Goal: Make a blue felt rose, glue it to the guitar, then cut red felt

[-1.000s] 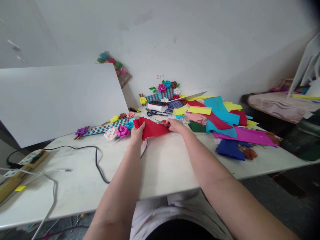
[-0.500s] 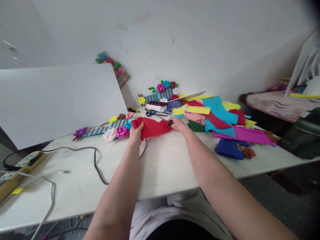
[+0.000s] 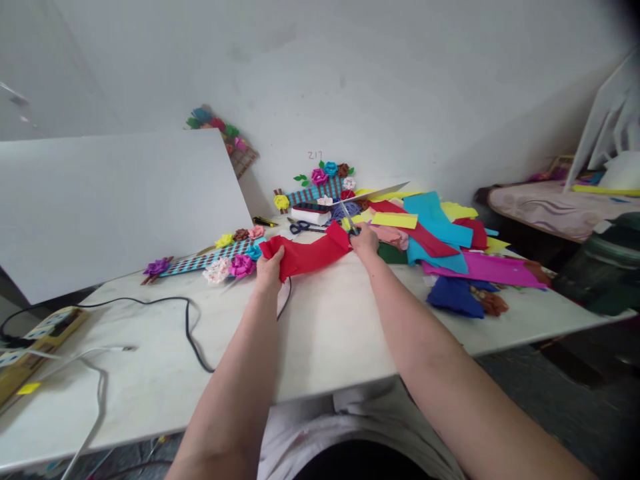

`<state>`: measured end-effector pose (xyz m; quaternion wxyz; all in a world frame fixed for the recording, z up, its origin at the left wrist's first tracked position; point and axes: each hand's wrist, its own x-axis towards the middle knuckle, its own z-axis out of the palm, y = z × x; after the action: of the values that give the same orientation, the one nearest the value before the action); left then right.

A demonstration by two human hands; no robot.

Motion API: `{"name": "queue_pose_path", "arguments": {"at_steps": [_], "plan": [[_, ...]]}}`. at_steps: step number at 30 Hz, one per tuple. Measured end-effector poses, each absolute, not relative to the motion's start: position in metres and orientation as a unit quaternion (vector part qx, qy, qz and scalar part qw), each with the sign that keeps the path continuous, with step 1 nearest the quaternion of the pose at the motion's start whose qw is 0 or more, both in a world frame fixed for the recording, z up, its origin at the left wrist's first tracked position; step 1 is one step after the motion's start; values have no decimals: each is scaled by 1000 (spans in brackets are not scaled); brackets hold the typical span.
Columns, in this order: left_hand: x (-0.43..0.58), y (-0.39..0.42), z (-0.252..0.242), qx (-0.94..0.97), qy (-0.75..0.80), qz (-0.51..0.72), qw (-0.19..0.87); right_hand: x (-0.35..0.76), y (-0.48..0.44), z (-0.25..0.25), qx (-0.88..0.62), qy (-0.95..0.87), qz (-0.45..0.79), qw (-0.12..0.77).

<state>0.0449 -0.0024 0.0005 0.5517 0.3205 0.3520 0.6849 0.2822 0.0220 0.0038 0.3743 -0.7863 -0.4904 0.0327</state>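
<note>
My left hand (image 3: 271,265) pinches the left end of a red paper sheet (image 3: 310,255) lying on the white table (image 3: 320,327). At the sheet's right end my right hand (image 3: 364,240) is closed around a pair of scissors (image 3: 349,220), whose blades point up and away. The red sheet is stretched out between the two hands.
A heap of coloured paper sheets (image 3: 440,233) lies right of my hands. Blue-handled scissors (image 3: 303,227) and paper-flower crafts (image 3: 210,257) sit behind. A black cable (image 3: 190,327) and a power strip (image 3: 35,343) lie at the left. A white board (image 3: 115,200) leans against the wall.
My right hand with the scissors has moved to the right and farther back, and the blades have swung from pointing left to pointing up. The red sheet is now pulled longer. My left hand held still.
</note>
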Motion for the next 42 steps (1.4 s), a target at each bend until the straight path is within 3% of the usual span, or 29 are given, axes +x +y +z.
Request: {"name": "queue_pose_path", "arguments": {"at_steps": [15, 20, 29, 42], "plan": [[46, 2, -2, 318, 348, 691, 548, 277, 20, 1, -765, -467, 48, 442], [46, -1, 0, 315, 346, 686, 557, 263, 27, 3, -654, -538, 249, 470], [46, -2, 3, 277, 341, 692, 572, 255, 12, 13, -460, -601, 486, 438], [46, 6, -1, 254, 345, 716, 551, 254, 1, 21, -347, -683, 569, 298]]}}
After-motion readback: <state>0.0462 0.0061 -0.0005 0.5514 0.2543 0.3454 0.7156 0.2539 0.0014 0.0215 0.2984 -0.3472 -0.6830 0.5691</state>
